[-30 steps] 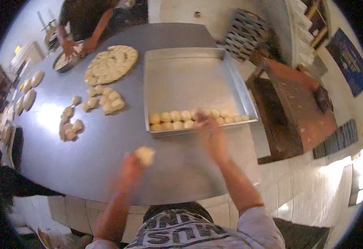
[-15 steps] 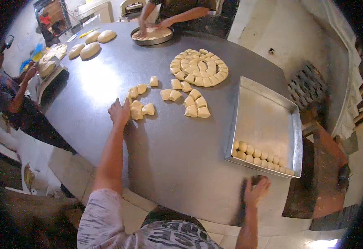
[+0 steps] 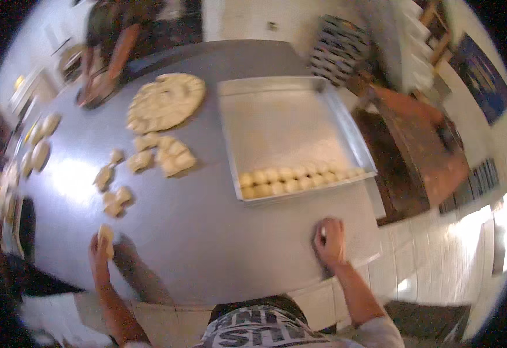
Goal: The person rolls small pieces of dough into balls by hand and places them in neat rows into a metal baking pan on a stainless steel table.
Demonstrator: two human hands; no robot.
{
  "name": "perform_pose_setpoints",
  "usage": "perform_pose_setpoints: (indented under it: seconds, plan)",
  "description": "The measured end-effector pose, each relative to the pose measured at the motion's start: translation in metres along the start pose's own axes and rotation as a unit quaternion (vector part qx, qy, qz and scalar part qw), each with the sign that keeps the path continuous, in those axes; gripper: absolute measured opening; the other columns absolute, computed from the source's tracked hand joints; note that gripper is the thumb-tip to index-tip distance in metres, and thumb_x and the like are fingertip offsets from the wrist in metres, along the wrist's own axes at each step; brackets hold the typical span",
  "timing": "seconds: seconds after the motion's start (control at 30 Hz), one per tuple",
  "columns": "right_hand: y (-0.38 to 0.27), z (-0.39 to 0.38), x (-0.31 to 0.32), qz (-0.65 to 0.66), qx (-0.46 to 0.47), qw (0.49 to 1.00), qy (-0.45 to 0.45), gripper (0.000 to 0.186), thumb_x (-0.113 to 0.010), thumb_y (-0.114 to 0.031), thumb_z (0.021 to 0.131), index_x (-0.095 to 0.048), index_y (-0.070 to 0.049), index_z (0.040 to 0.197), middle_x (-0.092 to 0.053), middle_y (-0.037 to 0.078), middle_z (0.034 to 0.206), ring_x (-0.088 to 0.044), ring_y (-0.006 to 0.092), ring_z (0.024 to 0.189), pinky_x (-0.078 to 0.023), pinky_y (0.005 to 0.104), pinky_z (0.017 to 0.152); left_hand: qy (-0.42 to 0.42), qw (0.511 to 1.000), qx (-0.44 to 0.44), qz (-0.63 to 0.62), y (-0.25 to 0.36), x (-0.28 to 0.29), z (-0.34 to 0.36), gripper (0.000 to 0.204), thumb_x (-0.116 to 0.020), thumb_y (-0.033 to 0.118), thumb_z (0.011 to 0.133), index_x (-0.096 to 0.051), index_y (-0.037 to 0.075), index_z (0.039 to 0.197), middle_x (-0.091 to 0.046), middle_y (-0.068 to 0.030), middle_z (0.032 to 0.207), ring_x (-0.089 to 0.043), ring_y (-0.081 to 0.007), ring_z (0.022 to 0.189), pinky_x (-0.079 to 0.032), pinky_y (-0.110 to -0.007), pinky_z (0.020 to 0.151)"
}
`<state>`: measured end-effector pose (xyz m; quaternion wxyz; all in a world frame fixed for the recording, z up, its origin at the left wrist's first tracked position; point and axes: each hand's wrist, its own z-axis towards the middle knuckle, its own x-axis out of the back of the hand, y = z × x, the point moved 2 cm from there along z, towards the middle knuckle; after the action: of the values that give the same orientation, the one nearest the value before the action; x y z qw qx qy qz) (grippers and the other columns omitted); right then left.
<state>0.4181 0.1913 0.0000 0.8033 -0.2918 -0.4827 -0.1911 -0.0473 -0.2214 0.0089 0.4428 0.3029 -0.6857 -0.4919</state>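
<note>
"Dough in hand?"

"My left hand closes around a dough piece, left of the metal tray; my right hand curls on the tray's near side, contents I cannot tell."

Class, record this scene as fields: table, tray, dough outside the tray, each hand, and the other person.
Table: grey
Tray: metal; dough balls in two rows along its near side
Other dough: round slab, loose pieces
Left hand: holding a dough piece
Right hand: curled; contents unclear
Other person: at the table's far side
</note>
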Motion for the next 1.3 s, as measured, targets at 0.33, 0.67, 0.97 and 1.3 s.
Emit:
perform_pose_setpoints:
  seconds: [0.33,0.67,0.97,1.3]
  plan:
    - [0.037,0.019,0.024,0.080,0.028,0.996,-0.022,0.021,-0.060,-0.018,0.076,-0.053,-0.002,0.088,-0.054,0.018,0.098,-0.047,0.0373,0.098,-0.037,0.0462,0.089,-0.158,0.935,0.094,-0.304,0.071,-0.153,-0.090,0.044,-0.053,0.026,0.090,-0.041,0.011,0.130,-0.052,-0.0055,0.114,-0.053,-0.0192,0.100,-0.047,-0.037,0.082]
    - [0.090,0.049,0.070,0.262,-0.130,0.954,-0.060,0.023,-0.059,-0.007,0.076,-0.056,-0.001,0.097,-0.058,0.018,0.098,-0.056,0.0308,0.094,-0.045,0.0376,0.082,-0.149,0.986,-0.064,-0.048,0.137,-0.256,-0.137,0.049,-0.062,0.004,0.080,-0.044,0.004,0.125,-0.052,-0.0069,0.107,-0.053,-0.0139,0.093,-0.045,-0.027,0.080]
    - [0.110,0.166,0.056,0.073,-0.109,0.987,0.095,0.027,-0.056,-0.005,0.082,-0.058,-0.002,0.108,-0.063,0.015,0.090,-0.062,0.0258,0.081,-0.049,0.0355,0.070,-0.265,0.959,-0.065,-0.072,0.150,-0.298,-0.149,0.037,-0.067,0.009,0.078,-0.048,0.008,0.110,-0.053,-0.0028,0.097,-0.051,-0.0113,0.086,-0.045,-0.025,0.073]
    - [-0.067,0.000,0.043,0.437,-0.063,0.882,-0.166,0.036,-0.060,-0.008,0.083,-0.054,-0.005,0.119,-0.060,0.013,0.110,-0.058,0.0240,0.100,-0.047,0.0334,0.085,-0.405,0.891,-0.119,0.167,0.147,-0.286,-0.152,0.019,-0.065,0.009,0.080,-0.063,0.004,0.098,-0.065,-0.0079,0.091,-0.060,-0.0166,0.083,-0.049,-0.031,0.074]
